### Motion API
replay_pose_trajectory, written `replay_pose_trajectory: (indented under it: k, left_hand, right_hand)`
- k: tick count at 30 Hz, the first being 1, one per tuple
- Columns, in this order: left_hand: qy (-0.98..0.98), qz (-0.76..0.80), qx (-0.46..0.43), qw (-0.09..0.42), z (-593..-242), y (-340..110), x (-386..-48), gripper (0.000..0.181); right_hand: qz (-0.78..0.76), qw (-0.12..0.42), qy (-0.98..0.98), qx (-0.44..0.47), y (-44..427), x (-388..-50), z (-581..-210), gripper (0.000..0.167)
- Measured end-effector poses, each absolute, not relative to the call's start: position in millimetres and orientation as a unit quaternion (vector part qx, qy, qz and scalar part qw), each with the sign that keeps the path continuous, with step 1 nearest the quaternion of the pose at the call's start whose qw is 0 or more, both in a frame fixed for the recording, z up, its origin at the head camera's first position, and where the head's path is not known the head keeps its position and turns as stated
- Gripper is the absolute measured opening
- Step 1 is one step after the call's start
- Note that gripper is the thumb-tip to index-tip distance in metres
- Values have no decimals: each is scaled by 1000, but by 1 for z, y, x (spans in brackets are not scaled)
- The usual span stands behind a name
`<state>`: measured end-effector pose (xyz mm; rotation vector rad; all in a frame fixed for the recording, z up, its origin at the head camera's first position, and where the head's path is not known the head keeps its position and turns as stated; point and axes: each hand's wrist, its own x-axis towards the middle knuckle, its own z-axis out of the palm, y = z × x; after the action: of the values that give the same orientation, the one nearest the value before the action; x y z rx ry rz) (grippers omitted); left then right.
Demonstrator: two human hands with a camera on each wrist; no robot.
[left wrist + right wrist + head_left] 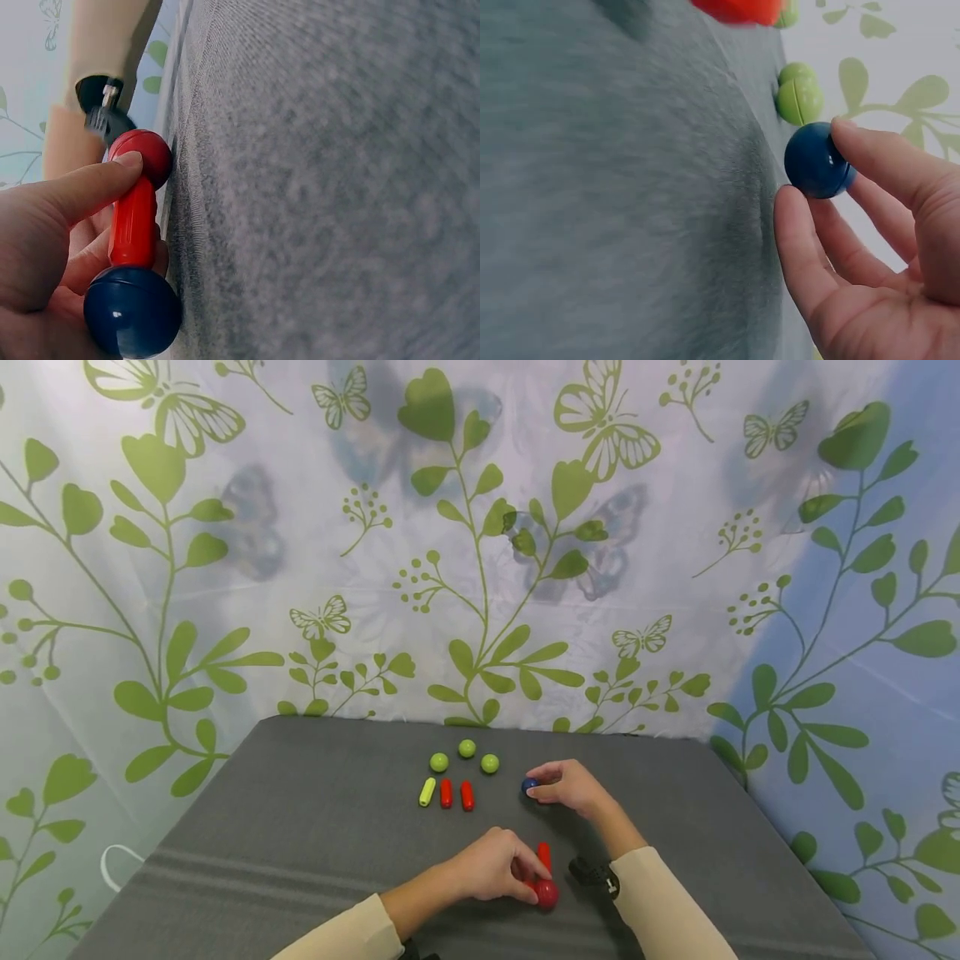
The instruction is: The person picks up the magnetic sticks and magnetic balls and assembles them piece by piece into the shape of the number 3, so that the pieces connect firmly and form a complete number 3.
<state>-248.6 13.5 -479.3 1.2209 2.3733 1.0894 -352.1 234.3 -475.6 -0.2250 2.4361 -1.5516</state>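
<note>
My left hand grips a red ball and a red rod, its thumb on the ball. At the rod's other end is a blue ball, hidden in the head view. Another red rod extends from beside the red ball toward the back. Farther back and to the right, my right hand pinches a separate blue ball between thumb and fingers. Whether this ball touches the table is unclear.
Green balls sit toward the back of the grey table. In front of them lie a yellow-green rod and two red rods. A patterned curtain hangs behind the table.
</note>
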Motion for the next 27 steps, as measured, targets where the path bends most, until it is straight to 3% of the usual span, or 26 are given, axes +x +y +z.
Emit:
replay_pose_trajectory:
  k: [11, 27]
  left_hand:
    - [823, 370, 411, 130, -476, 15, -247, 24]
    - [824, 362, 417, 128, -475, 15, -247, 24]
  right_hand:
    - [-468, 92, 876, -76, 245, -320, -479, 36]
    - [-465, 99, 875, -95, 255, -289, -481, 38]
